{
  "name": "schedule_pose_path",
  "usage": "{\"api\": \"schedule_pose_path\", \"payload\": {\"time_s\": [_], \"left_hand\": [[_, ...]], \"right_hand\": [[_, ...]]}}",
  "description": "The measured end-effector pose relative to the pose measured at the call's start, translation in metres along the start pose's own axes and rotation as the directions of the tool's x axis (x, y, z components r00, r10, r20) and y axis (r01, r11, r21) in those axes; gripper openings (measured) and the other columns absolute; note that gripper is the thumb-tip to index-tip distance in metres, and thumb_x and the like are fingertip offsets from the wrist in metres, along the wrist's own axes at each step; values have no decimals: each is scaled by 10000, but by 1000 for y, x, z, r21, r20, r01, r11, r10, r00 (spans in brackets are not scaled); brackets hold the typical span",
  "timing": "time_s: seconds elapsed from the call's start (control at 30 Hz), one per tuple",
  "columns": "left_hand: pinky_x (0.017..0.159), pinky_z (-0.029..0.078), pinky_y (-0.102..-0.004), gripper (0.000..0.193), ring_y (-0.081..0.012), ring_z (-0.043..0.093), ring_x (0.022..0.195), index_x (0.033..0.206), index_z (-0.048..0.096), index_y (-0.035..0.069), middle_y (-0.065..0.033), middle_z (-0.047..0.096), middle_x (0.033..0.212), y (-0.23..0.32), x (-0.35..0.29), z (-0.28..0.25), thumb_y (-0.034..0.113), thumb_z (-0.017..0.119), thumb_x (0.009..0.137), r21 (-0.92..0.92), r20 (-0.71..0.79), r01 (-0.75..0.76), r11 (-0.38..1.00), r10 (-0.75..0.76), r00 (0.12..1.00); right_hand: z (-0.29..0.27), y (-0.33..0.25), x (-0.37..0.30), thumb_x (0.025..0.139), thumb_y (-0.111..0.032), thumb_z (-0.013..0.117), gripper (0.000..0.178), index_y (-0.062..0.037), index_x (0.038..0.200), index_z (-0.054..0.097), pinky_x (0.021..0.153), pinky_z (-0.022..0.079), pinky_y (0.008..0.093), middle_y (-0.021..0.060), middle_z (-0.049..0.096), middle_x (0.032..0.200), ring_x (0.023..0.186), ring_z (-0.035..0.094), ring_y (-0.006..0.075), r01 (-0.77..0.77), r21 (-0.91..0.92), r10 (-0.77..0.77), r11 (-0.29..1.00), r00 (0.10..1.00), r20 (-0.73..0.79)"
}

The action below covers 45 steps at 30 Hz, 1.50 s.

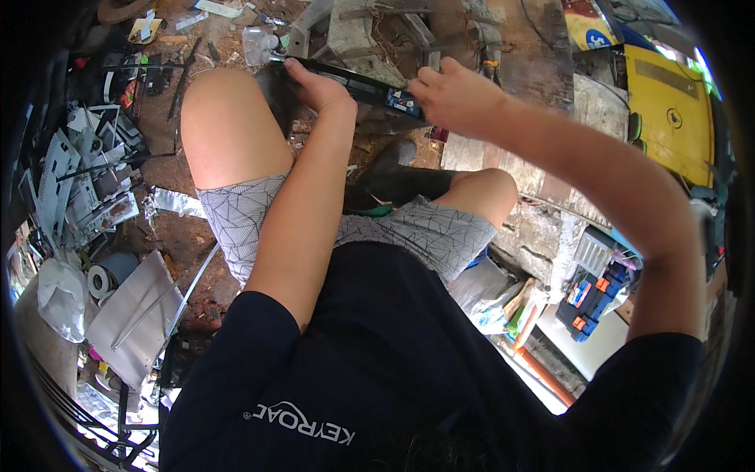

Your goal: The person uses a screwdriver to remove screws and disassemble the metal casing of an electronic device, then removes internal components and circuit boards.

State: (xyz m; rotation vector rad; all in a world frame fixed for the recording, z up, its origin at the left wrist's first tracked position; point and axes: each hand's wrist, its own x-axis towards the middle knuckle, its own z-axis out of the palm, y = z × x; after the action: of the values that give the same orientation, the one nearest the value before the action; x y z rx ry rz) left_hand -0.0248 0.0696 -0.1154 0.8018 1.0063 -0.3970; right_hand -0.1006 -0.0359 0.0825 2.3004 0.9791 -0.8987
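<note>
Between my hands, beyond my knees, is a long, narrow black device part with a small blue circuit board near its right end. My left hand is closed around its left portion, thumb along the top. At the opposite end, my right hand has its fingers bent in and closed on the part, next to the board. Whether anything small sits in those right fingers is hidden. A clear plastic container lies just past the left end of the part.
Scrap metal pieces are heaped on the left. Nearer lie a white plastic bag and a flat metal sheet. A worn wooden block with wires stands ahead. On the right are a yellow panel and a dark toolbox with orange latches.
</note>
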Motion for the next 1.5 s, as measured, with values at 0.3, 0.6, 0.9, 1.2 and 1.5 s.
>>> {"api": "schedule_pose_path", "payload": {"time_s": [0.3,0.6,0.9,1.2,1.5], "left_hand": [[1040,422,-399,1113,-326,552,1206,1321,460,-187,-255,539,1370,6,-2,1,803,532,819,71,17,-22,997,21,1000],[1071,404,-466,1132,-319,511,1279,1469,356,-92,-190,447,1489,9,-4,3,804,530,801,46,50,9,999,-11,999],[1059,413,-470,1105,-325,524,1254,1446,379,-108,-199,473,1458,3,7,4,782,540,811,79,12,10,997,-11,1000],[996,464,-426,1078,-325,572,1177,1328,466,-176,-241,553,1347,4,0,3,774,554,827,45,21,-49,998,48,999],[943,497,-419,990,-291,603,1069,1278,513,-143,-198,602,1230,5,-2,7,747,558,846,-6,12,-95,995,95,995]], "right_hand": [[3,-16,-5,797,-156,681,319,7,1070,652,825,559,444,209,649,993,929,664,392,-366,832,705,417,708,-42],[-15,5,-3,915,-205,615,224,-16,1014,684,797,548,470,219,688,955,957,685,357,-629,630,483,455,769,419],[-6,-18,-12,908,-146,641,291,-73,1187,599,800,541,480,198,607,1038,972,647,386,-374,714,611,592,786,-95],[-2,-23,-20,969,-220,570,344,-84,1285,555,797,537,472,200,640,1024,946,654,379,-474,654,664,589,745,-58],[-8,-25,-17,925,-214,641,416,-164,1323,531,753,564,451,114,659,1008,932,688,334,-599,605,718,525,693,65]]}}
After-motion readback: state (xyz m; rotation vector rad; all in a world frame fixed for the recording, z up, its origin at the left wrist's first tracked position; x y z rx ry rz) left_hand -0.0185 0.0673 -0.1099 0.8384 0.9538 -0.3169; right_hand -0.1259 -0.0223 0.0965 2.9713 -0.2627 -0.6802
